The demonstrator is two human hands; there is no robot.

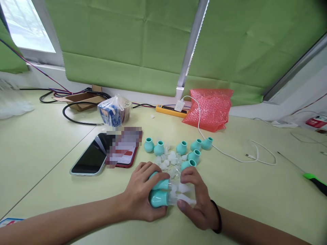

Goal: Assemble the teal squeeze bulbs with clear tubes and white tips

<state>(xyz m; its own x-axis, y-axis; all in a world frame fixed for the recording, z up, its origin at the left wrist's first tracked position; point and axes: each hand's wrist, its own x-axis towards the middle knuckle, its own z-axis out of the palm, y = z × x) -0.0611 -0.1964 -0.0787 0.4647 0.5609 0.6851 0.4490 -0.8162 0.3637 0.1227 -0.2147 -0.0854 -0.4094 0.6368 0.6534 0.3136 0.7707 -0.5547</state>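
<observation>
My left hand point(143, 194) is wrapped round two teal rubber bulbs point(158, 198), one above the other. My right hand point(195, 200), with a black band at the wrist, pinches a clear plastic tip point(185, 199) that sits at the mouth of the lower bulb. Just beyond my hands lies a heap of small clear plastic pieces point(168, 160). Several more teal bulbs point(194, 156) stand or lie around that heap on the pale green table point(255, 190).
Two phones point(90, 158) lie left of the bulbs. Behind are a plastic bag with a blue-white pack point(113, 110), a cardboard box point(81, 100), black cables, a yellow power strip point(170, 110), pink bubble wrap point(209, 109) and a white charging cable point(230, 154). A green-handled screwdriver point(314, 180) lies at right.
</observation>
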